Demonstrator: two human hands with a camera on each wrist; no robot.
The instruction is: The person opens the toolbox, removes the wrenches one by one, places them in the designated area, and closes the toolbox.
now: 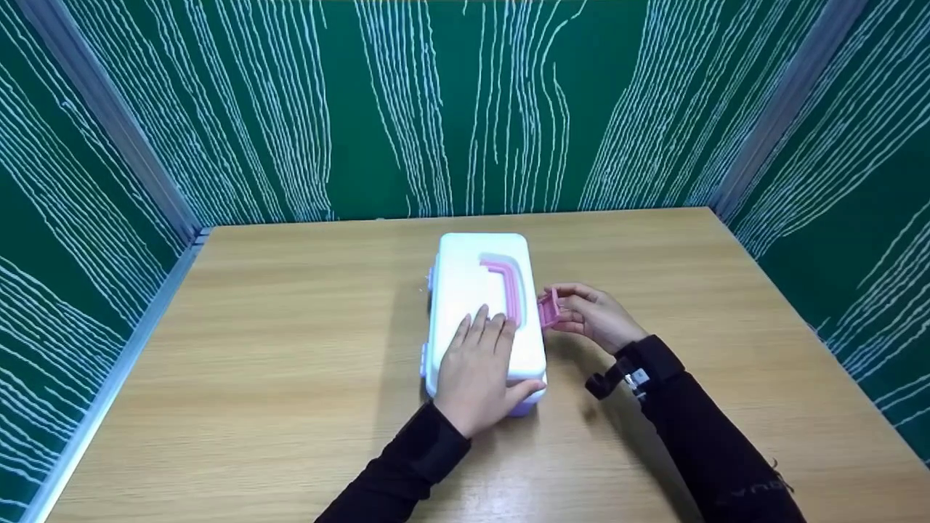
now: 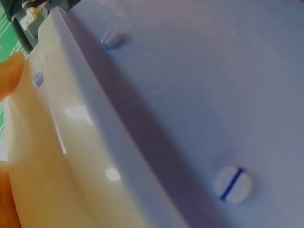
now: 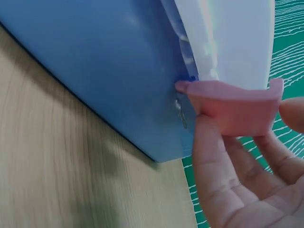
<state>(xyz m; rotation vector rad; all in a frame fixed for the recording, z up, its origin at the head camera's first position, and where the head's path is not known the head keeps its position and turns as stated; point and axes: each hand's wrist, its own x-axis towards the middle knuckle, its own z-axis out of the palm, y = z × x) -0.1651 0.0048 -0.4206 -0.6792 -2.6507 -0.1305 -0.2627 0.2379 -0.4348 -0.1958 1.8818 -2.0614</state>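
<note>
- Here's the box (image 1: 472, 250), planted near the middle of the wooden table (image 1: 290, 312), white lid (image 1: 458, 290) on top, lavender-blue base (image 2: 190, 95) underneath, one narrow end towards the person!
- The left hand (image 1: 477, 374) lies flat across the near part of that lid, fingers stretched out, thumb spread towards the right-hand edge, pressing on it and grasping nothing.
- Just ahead of those fingertips, the pink handle (image 1: 508, 280) sits in its recess; whether they touch it, I can't tell.
- Over on the right side, the right hand (image 1: 592, 316) has the pink latch (image 3: 237, 111) pinched, fingers beneath, thumb at its outer edge!
- And that latch juts out from the box wall, its inner end meeting the blue base just by the lid's rim.
- Down the left flank, two lavender hinges (image 1: 423, 359); close up, a round stud (image 2: 232, 184) wears a dark-blue line.
- Black sleeves (image 1: 716, 428) on both arms, and behind it all, a green backdrop (image 1: 610, 43) streaked with white lines.
</note>
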